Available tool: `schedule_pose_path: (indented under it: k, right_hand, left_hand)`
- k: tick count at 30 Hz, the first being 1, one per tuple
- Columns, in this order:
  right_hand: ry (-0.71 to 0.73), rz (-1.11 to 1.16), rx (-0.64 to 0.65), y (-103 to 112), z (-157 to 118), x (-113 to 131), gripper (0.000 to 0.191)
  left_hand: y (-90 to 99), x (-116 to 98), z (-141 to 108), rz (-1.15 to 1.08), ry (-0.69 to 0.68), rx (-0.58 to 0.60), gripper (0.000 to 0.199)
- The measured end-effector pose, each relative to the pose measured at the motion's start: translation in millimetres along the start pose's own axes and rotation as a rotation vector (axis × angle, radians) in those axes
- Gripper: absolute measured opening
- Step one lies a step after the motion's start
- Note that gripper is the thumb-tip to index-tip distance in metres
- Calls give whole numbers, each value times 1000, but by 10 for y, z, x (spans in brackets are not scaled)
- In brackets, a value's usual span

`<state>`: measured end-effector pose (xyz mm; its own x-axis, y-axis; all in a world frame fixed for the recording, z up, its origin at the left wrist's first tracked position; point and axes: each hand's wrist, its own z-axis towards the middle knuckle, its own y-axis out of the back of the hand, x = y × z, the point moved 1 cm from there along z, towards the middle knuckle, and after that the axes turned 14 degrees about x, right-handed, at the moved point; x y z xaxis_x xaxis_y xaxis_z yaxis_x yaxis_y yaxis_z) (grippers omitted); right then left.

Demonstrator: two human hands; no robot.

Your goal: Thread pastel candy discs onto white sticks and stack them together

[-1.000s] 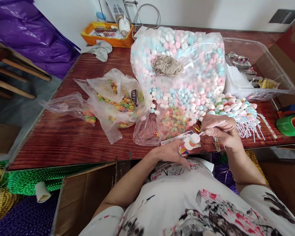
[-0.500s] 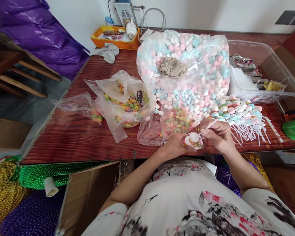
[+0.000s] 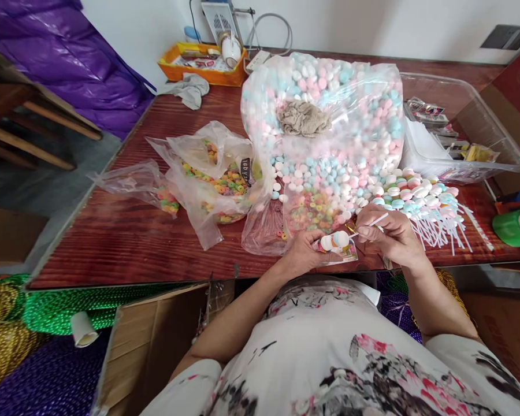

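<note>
Near the table's front edge, my left hand [image 3: 305, 252] grips a small clear packet with a printed card [image 3: 351, 252]. A short row of white and orange round candies [image 3: 334, 241] shows at its fingers. My right hand [image 3: 387, 236] pinches a thin white stick [image 3: 378, 220], whose far end meets the row of candies. A gold twist tie [image 3: 349, 227] shows between the two hands, partly hidden. Just beyond my right hand lies a pile of round candies on white sticks [image 3: 416, 190], the sticks pointing toward me.
A large clear bag of pastel candies [image 3: 359, 115] carries a crumpled brown cloth [image 3: 304, 119]. Left of it lie bags of coloured rings [image 3: 229, 179]. Further out are a clear plastic bin [image 3: 472, 86], a green tape roll [image 3: 513, 230] and an orange tray [image 3: 173, 70].
The candy row has turned sideways in my left hand and more of it shows. My right hand has moved slightly right, and the white stick now lines up with the candies.
</note>
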<state>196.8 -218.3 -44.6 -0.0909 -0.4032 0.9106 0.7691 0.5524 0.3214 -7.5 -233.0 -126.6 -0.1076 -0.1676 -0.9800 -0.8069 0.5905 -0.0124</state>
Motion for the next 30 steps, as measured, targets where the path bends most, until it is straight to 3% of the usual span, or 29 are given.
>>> schedule_pose_path:
  k: [3, 7, 10, 15, 17, 23, 30]
  right_hand:
    - [28, 7, -135, -29, -53, 16, 18]
    - [112, 52, -374, -64, -90, 39, 19]
    - [90, 34, -321, -91, -92, 52, 16]
    - [73, -83, -79, -104, -79, 56, 12]
    - [71, -110, -39, -82, -74, 36, 11]
    - [109, -43, -242, -102, -93, -71, 16]
    - [122, -185, -236, -428, -47, -188, 13]
  left_hand:
    - [37, 15, -16, 258, -26, -126, 45]
    - [37, 5, -42, 461, -66, -178, 44]
    - [6, -9, -65, 480, -55, -166, 42]
    - [-35, -10, -71, 483, -38, -152, 43]
    - [-33, -5, -69, 467, -64, -152, 44]
    - [-24, -67, -80, 565, -153, -200, 36]
    - [-121, -113, -23, 462, -204, -182, 36]
